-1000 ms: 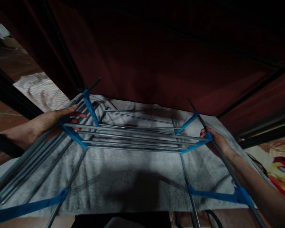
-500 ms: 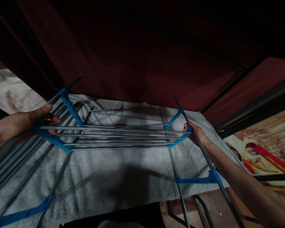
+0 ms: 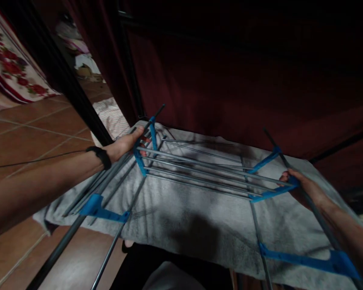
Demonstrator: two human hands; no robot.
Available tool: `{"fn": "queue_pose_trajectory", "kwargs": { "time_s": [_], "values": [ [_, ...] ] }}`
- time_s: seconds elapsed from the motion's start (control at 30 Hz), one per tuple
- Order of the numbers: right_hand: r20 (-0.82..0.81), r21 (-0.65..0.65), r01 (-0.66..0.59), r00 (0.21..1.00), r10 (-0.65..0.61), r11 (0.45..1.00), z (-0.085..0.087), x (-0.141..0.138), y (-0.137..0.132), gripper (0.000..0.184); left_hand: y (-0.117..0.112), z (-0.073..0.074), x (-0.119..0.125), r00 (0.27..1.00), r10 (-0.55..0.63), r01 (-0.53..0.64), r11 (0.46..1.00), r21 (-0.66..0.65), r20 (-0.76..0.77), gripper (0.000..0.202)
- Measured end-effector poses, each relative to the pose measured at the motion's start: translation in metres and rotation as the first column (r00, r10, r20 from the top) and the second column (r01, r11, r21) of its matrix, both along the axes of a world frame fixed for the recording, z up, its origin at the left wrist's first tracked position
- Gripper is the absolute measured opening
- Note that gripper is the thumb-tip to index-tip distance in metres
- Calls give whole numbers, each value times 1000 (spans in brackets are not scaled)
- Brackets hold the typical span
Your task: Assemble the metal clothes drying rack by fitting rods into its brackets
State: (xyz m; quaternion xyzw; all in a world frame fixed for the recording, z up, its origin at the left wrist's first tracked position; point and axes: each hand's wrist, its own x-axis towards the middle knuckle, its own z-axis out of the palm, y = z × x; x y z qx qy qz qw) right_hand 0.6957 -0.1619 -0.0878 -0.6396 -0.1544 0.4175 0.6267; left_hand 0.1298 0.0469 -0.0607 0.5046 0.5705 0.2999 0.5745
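A partly built rack of grey metal tubes point(image 3: 199, 165) with blue plastic brackets lies on a grey cloth point(image 3: 181, 217). My left hand point(image 3: 132, 141) is wrapped round the left side tube beside a blue bracket point(image 3: 140, 161); a dark band circles that wrist. Across from it, my right hand point(image 3: 305, 187) grips the right side tube at another blue bracket point(image 3: 273, 194), its fingers curled behind. Several crossbars run between these two brackets. Nearer me, a left bracket point(image 3: 104, 211) and a right bracket point(image 3: 308, 259) have no crossbars between them.
Several loose grey tubes point(image 3: 92, 193) lie bundled on the cloth at the left. Dark red curtains point(image 3: 217, 88) hang behind the cloth. A black post point(image 3: 69, 88) slants down at the left, over a tiled floor point(image 3: 27, 137). Flowered fabric point(image 3: 15, 64) hangs at the far left.
The view has swung to the left, so the rack appears farther right and more floor shows. Both hands keep their hold at the same brackets.
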Motion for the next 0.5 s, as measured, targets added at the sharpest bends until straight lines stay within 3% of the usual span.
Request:
{"fn": "queue_pose_trajectory", "kwargs": {
  "time_s": [0.37, 0.5],
  "values": [
    [97, -74, 33, 995, -25, 997, -4, 5, -1, 16, 1, -5, 0, 995, 97, -97, 995, -26, 8, 58],
    [201, -173, -26, 978, 61, 985, -4, 10, -1, 18, -3, -5, 2, 991, 121, -119, 992, -47, 55, 59]
  ]
}}
